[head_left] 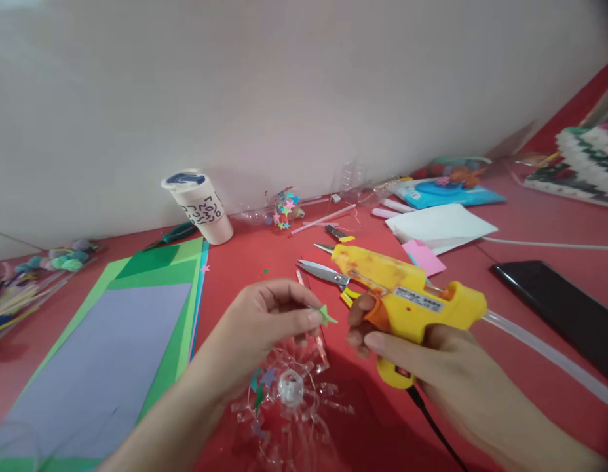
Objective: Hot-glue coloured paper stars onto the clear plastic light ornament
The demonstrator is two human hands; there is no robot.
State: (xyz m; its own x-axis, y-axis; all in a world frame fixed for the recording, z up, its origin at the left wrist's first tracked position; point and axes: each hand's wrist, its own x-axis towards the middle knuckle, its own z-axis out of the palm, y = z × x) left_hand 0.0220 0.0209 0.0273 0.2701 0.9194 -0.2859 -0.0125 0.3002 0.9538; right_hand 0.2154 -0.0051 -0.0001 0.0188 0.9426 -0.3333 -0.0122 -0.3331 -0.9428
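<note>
Between the thumb and fingertips of my left hand is a small green paper star. My right hand is wrapped round the handle of a yellow hot glue gun, fingers at its orange trigger. Its metal nozzle points left and away, beyond the star and apart from it. A clear glue stick sticks out of the gun's back. Below my left hand lies a clear plastic piece with many strands round a hub, a few blue, green and purple stars on it.
Scissors lie behind my hands. Coloured sheets are stacked at left, a white cup behind them. A star-covered ball sits near the wall. White paper, pink notes and a black phone lie at right. The gun's cord trails down.
</note>
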